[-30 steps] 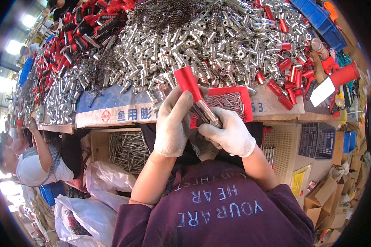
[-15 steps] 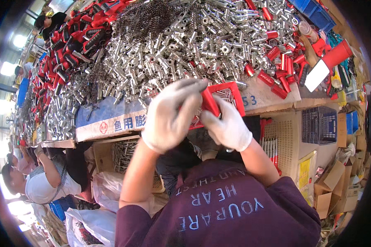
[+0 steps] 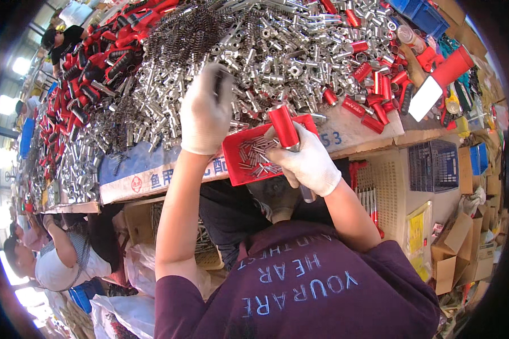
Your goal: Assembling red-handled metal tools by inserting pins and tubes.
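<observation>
Right hand: the white-gloved right hand (image 3: 308, 164) is gripping a red-sleeved metal handle (image 3: 285, 131), fingers closing round its steel shaft, red end pointing up over the worktop edge.
Red tray: a shallow red tray (image 3: 237, 166) is sitting just beside that hand at the near edge of the worktop (image 3: 345, 133), holding a loose scatter of small metal pins, too many and too small to count.
Left hand: the gloved left hand (image 3: 206, 110) is reaching over the heap of silver tubes (image 3: 254, 56); its fingers are curling, with something dark showing at the fingertips, but whether the grip is closing on a part cannot be told.
Springs: a dark pile of coil springs (image 3: 192, 34) is lying beyond the left hand, uncountable.
Red parts: red sleeves (image 3: 373, 96) are lying scattered at right, and red-and-black grips (image 3: 102, 62) are banking up at far left, dozens of each.
Count: two gloved hands, one handle held, one tray.
Risk: the tray is overhanging the worktop edge, so a knock from either wrist could be tipping the pins to the floor; the handle, held only by its shaft, could be slipping through the glove.
Nearby: another person (image 3: 56, 265) is working at lower left.
</observation>
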Motion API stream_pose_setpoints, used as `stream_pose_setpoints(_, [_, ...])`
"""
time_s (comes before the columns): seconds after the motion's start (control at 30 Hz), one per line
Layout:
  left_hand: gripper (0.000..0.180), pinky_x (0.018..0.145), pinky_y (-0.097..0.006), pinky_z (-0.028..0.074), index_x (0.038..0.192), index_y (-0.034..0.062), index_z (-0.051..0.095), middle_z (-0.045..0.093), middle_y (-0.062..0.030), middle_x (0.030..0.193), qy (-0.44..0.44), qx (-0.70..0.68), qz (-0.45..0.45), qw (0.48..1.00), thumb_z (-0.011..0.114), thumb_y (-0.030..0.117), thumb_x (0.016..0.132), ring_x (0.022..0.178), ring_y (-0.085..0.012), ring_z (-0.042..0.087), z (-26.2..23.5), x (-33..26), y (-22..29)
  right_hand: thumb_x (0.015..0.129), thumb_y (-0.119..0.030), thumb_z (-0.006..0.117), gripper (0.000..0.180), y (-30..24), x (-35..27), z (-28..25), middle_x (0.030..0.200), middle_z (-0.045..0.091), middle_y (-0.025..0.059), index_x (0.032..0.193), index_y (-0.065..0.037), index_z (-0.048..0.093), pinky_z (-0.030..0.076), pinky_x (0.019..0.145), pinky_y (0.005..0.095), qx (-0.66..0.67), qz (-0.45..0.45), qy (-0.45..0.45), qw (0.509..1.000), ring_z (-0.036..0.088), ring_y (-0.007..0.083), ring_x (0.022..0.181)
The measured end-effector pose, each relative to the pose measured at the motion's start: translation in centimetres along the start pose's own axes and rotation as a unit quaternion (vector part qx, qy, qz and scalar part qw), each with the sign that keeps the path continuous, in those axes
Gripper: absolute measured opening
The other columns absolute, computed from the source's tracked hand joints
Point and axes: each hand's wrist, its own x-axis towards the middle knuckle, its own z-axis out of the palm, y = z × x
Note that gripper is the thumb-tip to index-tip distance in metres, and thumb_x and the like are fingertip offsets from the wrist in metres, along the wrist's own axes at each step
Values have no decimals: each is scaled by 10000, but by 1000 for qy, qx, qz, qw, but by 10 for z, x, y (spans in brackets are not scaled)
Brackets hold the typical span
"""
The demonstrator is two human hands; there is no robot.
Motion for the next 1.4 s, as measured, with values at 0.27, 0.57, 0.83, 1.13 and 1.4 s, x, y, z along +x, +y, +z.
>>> stream_pose_setpoints(0.27, [192,732,-311,490,1012,0,605,628,-77,836,-337,-221,-111,908,582,167,920,801,-133,591,-52,15,28,782,-266,719,550,9,-2,4,1033,677,220,1225,18,559,489,905,412,-303,-84,14,949,657,356,1024])
stream_pose_setpoints(0.57, [341,755,-441,516,1063,70,657,667,-213,843,-429,-13,-69,901,563,366,924,828,-373,670,-55,15,22,768,-184,717,446,14,-3,10,1006,681,193,1146,15,587,500,877,386,-306,-53,23,950,668,319,960])
stream_pose_setpoints(0.83, [337,905,-373,508,1113,111,695,684,-156,1124,69,151,-141,976,593,367,918,1033,-282,663,-88,125,-150,756,-174,722,396,5,-7,13,848,678,109,1101,-9,617,519,775,342,-268,18,49,962,660,198,787])
stream_pose_setpoints(1.13, [421,1012,-458,451,1274,137,505,567,-135,1344,-90,518,-255,811,563,160,857,1254,-319,543,-129,120,-311,762,-169,720,518,4,-11,16,990,703,180,1221,15,566,512,868,371,-292,15,30,956,692,283,936])
stream_pose_setpoints(1.4, [504,748,-381,533,1453,36,329,662,-213,1041,172,184,26,967,499,237,1023,874,-294,685,-114,94,-157,788,-235,757,585,-1,0,13,1072,676,225,1255,32,525,507,899,419,-356,-62,24,932,657,374,1038])
